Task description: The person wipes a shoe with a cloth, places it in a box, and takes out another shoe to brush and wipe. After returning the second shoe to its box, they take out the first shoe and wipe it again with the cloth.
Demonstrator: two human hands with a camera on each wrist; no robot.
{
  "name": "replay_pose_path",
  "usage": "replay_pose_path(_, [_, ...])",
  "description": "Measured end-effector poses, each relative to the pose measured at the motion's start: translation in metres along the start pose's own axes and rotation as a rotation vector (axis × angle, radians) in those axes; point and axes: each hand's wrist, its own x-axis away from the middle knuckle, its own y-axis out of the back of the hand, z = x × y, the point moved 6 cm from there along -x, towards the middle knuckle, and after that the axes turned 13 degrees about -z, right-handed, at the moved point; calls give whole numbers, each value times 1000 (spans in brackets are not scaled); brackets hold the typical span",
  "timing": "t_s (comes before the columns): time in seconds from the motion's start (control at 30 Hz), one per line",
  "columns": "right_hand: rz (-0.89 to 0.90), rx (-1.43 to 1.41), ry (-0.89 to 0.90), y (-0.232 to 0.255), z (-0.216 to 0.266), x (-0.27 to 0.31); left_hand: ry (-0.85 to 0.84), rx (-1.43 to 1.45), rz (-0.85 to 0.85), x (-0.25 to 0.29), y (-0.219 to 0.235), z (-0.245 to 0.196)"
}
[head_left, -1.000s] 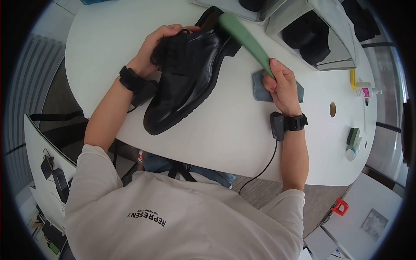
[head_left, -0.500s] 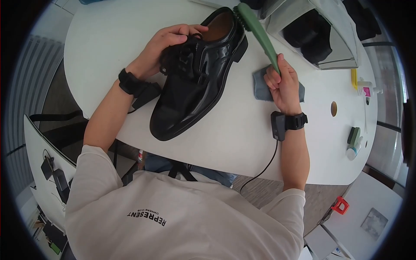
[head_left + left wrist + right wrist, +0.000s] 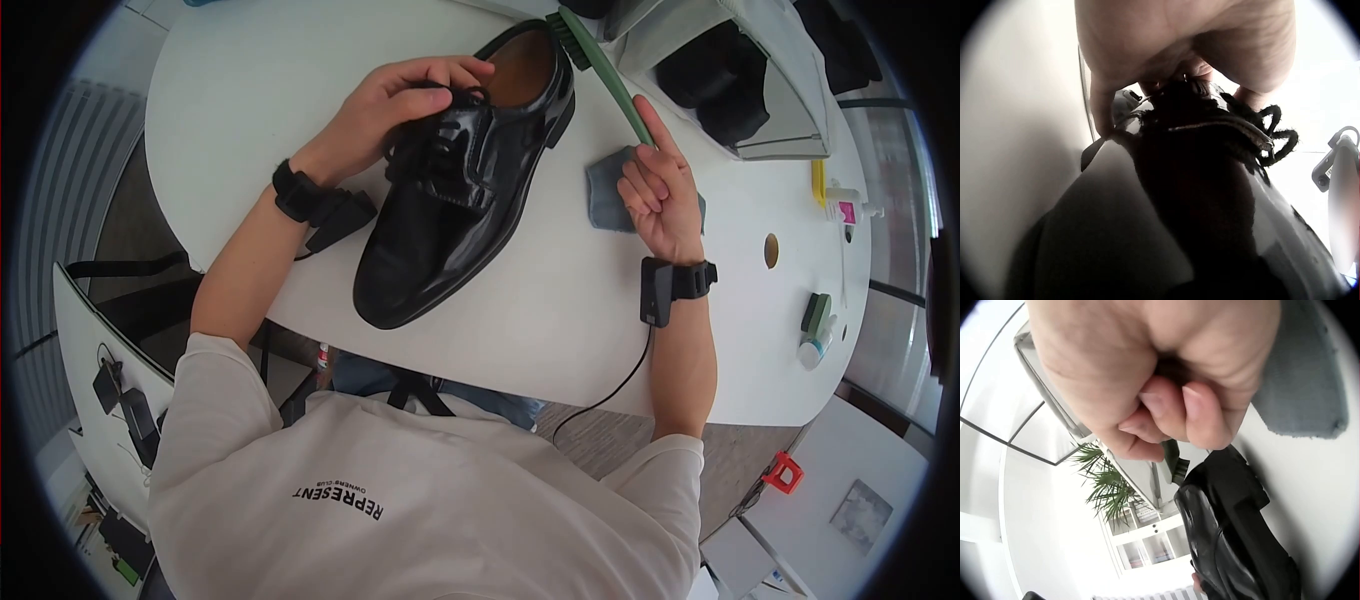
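A glossy black lace-up dress shoe (image 3: 445, 225) points its toe toward the person, tan lining showing at its opening. My left hand (image 3: 395, 112) grips it around the lacing, thumb on top and fingertips at the opening. In the left wrist view the laces (image 3: 1282, 137) loop out beside that hand (image 3: 1179, 44). My right hand (image 3: 662, 185) holds a green-handled brush (image 3: 605, 78), its index finger stretched along the handle and the other fingers curled. Dark bristles meet the shoe's heel-end rim. In the right wrist view, the bristles (image 3: 1179, 470) show just beside the heel of the shoe (image 3: 1229, 512).
A blue-grey cloth (image 3: 610, 190) lies under the right hand. A white-framed box (image 3: 725, 90) with dark contents stands at the back right. Along the right edge are a white bottle with a pink label (image 3: 845, 207), a green-and-black brush-like block (image 3: 815, 312) and a small bottle (image 3: 815, 348).
The shoe has turned from leaning on its side to more upright and shifted slightly right. The brush moved from over the shoe's heel to its back rim. The right index finger has straightened along the handle.
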Motion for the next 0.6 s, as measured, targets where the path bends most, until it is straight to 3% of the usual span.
replay_pose_path(0.33, [95, -15, -17, -12, 2, 8, -33, 60, 19, -3, 7, 5])
replay_pose_path(0.6, [126, -34, -131, -7, -7, 9, -25, 93, 18, -6, 8, 6])
